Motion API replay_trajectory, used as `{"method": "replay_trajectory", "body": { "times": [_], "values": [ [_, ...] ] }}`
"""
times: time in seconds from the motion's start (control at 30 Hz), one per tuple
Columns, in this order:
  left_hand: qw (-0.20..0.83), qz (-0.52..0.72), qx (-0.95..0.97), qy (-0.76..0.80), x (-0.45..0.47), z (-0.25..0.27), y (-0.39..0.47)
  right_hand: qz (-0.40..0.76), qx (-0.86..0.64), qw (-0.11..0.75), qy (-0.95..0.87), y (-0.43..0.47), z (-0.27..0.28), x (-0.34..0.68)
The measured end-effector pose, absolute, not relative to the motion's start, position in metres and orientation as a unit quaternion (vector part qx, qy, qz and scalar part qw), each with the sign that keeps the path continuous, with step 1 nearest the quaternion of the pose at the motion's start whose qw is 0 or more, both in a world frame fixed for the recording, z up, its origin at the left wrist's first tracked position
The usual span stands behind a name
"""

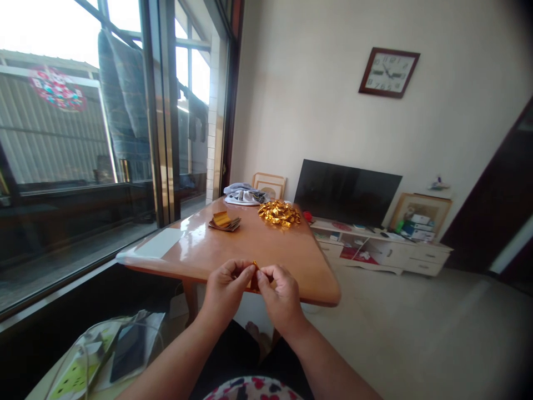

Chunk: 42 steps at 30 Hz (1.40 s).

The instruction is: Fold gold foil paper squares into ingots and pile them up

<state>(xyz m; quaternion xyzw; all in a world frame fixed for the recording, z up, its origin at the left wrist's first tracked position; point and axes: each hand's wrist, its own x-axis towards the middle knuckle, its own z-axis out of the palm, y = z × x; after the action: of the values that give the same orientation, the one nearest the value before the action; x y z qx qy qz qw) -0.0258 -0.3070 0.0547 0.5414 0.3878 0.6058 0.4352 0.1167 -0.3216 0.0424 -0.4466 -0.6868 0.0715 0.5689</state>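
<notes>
A small gold foil (254, 282) is pinched by the left hand (228, 284) and the right hand (280, 286), at the near edge of the table (258, 243); a narrow, bright tip is shown at its top, a darker, brownish face is seen below, and its outline is partly hidden

A small gold piece (254, 282) was held pinched between the fingertips of the left hand (228, 286) and right hand (281, 291), mostly hidden, its narrow tip pointed upward, by the near edge of the table (270, 250). Shiny gold folded pieces (280, 213) were heaped near the far right corner. Gold-and-brown sheets (224, 221) were loosely stacked toward the left edge, the top one bent upward.
</notes>
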Motion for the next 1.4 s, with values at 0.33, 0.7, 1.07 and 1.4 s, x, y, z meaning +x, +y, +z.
{"method": "replay_trajectory", "body": {
  "times": [0.33, 0.7, 1.07, 1.4],
  "values": [
    [0.396, 0.615, 0.545, 0.411, -0.0227, 0.0540, -0.3027, -0.098, -0.463, 0.505, -0.721, -0.3215, 0.0417, 0.1128],
    [0.524, 0.585, 0.511, 0.350, -0.0220, 0.0519, -0.3030, -0.071, -0.454, 0.512, -0.725, -0.3212, 0.0387, 0.1153],
    [0.557, 0.572, 0.509, 0.322, -0.0251, 0.0526, -0.3028, 0.073, -0.433, 0.560, -0.703, -0.3214, 0.0388, 0.1175],
    [0.532, 0.574, 0.528, 0.330, -0.0271, 0.0546, -0.3067, 0.404, -0.386, 0.604, -0.568, -0.3166, 0.0345, 0.1222]
  ]
}}
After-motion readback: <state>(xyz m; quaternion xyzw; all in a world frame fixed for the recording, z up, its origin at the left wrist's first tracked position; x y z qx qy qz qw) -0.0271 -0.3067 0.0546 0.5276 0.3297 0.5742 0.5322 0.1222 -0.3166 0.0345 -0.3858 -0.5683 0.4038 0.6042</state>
